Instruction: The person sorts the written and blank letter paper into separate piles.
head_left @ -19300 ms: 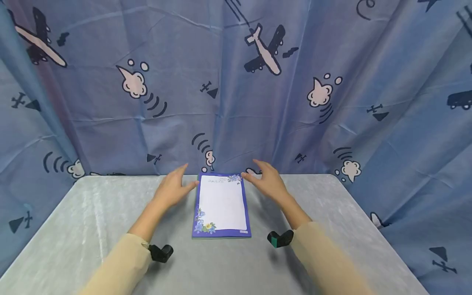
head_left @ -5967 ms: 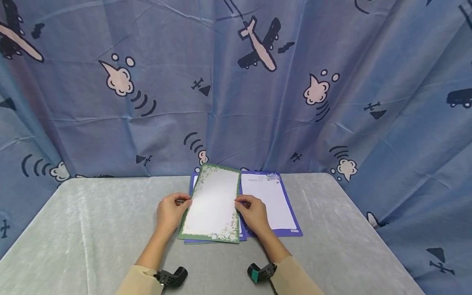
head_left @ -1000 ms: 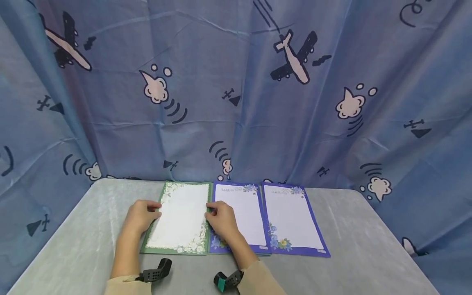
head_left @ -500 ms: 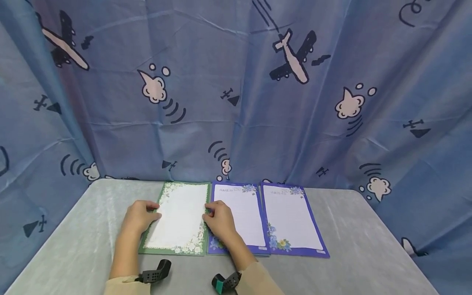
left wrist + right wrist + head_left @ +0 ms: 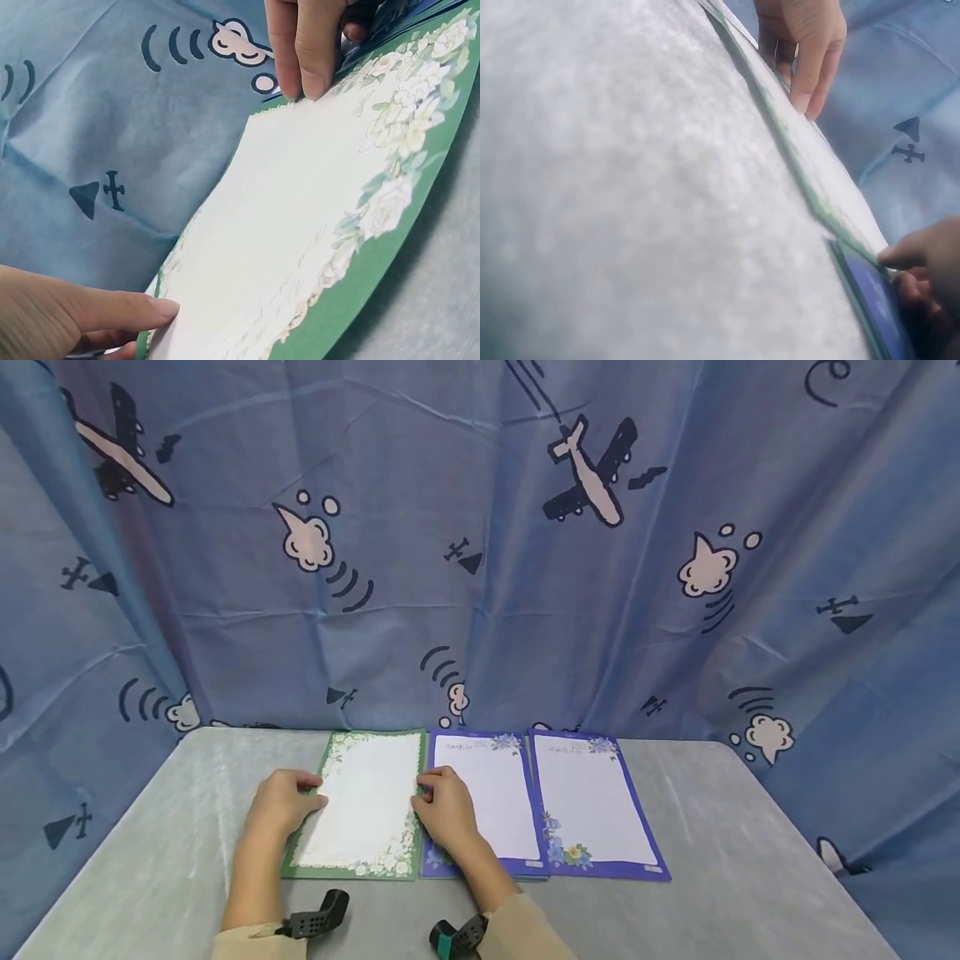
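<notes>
A notebook with a green border and white flowers (image 5: 367, 802) lies at the left of a row of three. My left hand (image 5: 281, 802) pinches its left edge, the thumb over the white page. At its right edge my right hand (image 5: 446, 806) has finger and thumb closed on the border. In the left wrist view the notebook (image 5: 262, 210) bows slightly between both hands. Beneath my right wrist sits a purple-bordered notebook with a lined page (image 5: 491, 793), its lower left partly hidden. A second purple-bordered notebook with blue flowers (image 5: 592, 802) lies right of it.
A grey cloth-covered table (image 5: 720, 852) carries everything. Behind its far edge hangs a blue curtain (image 5: 405, 535) with airplane and cloud prints. Each wrist wears a black camera (image 5: 318, 914).
At first one stack lay between open hands. Later the green-bordered notebook was held tilted over the purple ones; now it lies left of them. Over the last second the hands barely move.
</notes>
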### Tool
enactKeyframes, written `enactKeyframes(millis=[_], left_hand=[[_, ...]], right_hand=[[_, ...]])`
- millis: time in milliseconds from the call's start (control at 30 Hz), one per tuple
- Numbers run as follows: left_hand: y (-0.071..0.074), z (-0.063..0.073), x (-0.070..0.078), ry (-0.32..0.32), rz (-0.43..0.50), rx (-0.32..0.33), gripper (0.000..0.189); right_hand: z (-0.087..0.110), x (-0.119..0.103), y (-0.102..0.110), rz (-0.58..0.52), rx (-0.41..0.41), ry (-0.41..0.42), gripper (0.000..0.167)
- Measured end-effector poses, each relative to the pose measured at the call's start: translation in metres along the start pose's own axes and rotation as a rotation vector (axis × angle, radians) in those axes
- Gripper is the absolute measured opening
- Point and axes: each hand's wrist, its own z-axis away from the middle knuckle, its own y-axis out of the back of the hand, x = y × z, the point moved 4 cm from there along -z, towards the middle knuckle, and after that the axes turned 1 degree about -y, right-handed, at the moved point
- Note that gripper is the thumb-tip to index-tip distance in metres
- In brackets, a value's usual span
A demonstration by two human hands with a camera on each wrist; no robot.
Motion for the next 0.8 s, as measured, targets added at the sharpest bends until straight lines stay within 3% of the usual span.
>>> enactKeyframes(millis=[600, 800], left_hand=[[0.003, 0.004, 0.007, -0.044, -0.049, 0.023, 0.039], [0.006, 0.006, 0.019, -0.095, -0.058, 0.043, 0.039]], right_hand=[[0.0, -0.001, 0.004, -0.038, -0.01, 0.006, 0.027], [-0.003, -0.007, 0.015, -0.068, -0.006, 0.021, 0.022]])
